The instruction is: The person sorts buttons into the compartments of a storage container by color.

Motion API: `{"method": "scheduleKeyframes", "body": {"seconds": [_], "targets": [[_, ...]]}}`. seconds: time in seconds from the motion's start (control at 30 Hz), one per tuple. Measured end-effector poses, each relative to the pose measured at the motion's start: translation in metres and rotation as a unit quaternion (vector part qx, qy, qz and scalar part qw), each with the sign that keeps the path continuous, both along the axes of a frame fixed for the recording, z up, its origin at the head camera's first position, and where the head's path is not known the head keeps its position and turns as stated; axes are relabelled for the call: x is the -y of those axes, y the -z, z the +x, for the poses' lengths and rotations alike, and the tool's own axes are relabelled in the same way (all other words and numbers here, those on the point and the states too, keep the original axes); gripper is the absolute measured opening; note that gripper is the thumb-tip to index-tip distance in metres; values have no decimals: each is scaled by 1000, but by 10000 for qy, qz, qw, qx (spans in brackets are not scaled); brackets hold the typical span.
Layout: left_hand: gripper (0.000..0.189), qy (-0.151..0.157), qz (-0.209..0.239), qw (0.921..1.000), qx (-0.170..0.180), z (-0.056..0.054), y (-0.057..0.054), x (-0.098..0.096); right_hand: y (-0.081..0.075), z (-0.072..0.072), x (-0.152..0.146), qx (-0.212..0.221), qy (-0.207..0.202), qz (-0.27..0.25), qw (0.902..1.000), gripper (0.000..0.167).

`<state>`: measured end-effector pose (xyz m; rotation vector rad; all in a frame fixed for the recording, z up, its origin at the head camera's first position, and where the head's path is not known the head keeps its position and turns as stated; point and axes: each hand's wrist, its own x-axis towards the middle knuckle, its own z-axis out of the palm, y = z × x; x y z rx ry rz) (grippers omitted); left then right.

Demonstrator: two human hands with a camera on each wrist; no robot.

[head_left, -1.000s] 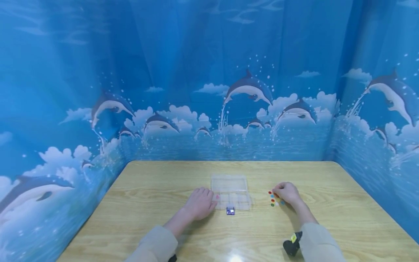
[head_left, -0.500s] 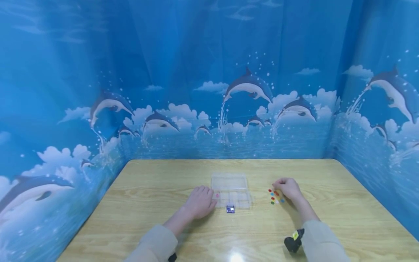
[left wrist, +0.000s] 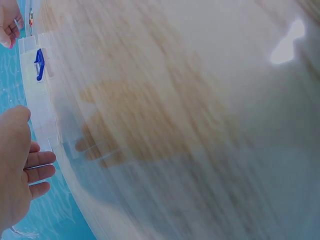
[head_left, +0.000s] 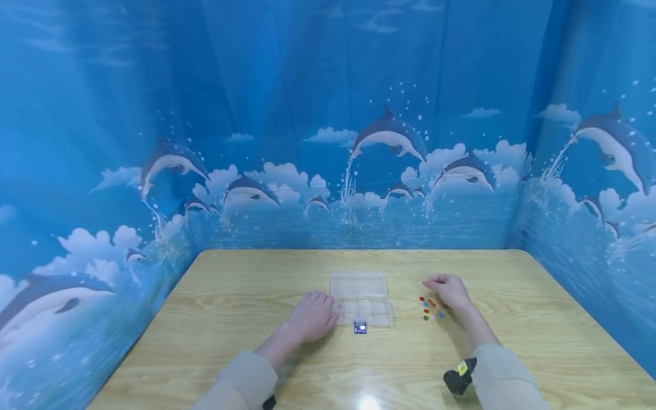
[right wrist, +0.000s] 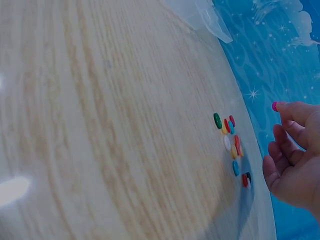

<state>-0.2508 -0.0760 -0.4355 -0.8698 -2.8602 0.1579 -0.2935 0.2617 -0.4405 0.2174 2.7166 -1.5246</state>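
On the table stands a clear plastic compartment box (head_left: 366, 313), lid laid back, a blue-purple clasp (head_left: 360, 327) at its front. One pink piece (head_left: 340, 306) lies in its left compartment. My left hand (head_left: 314, 318) holds the box's left end, thumb near the front corner and fingers along the side. To the right, my right hand (head_left: 451, 291) is raised above the far side of a small group of colourful button-like discs (head_left: 429, 307). Between thumb and index finger it pinches a pink button-like disc (right wrist: 275, 106); the other fingers are loosely bent.
The wood-grain table (head_left: 287, 267) meets a blue dolphin-print curtain (head_left: 307, 114) at its back edge. A black wrist camera (head_left: 458, 380) hangs at the right sleeve. Bright light reflects off the tabletop near the front.
My right hand has lifted slightly away from the discs, moving back and a little left, with its fingertips now clear of the group. My left hand and the box stay put.
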Motion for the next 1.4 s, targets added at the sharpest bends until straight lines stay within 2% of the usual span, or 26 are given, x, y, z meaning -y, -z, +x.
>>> {"method": "scheduleKeyframes", "body": {"seconds": [0.27, 0.43, 0.67, 0.87, 1.0, 1.4], "targets": [[37, 37, -34, 10000, -79, 0, 3, 1, -10, 2, 13, -130, -166, -305, 9993, 33], [37, 53, -38, 9999, -134, 0, 3, 2, -14, 0, 21, -356, -254, -226, 9988, 31], [38, 36, 19, 9999, -100, -1, 5, 2, -17, -2, 31, -403, -334, -298, 9982, 25], [36, 40, 65, 9999, -117, -1, 6, 3, -23, -1, 41, -382, -436, -147, 9982, 26], [36, 23, 46, 9999, -137, -1, 5, 2, -27, -1, 48, -406, -507, -294, 9975, 27], [37, 12, -20, 10000, -28, -1, 5, 3, -27, 1, 67, -556, -623, -378, 9958, 22]]}}
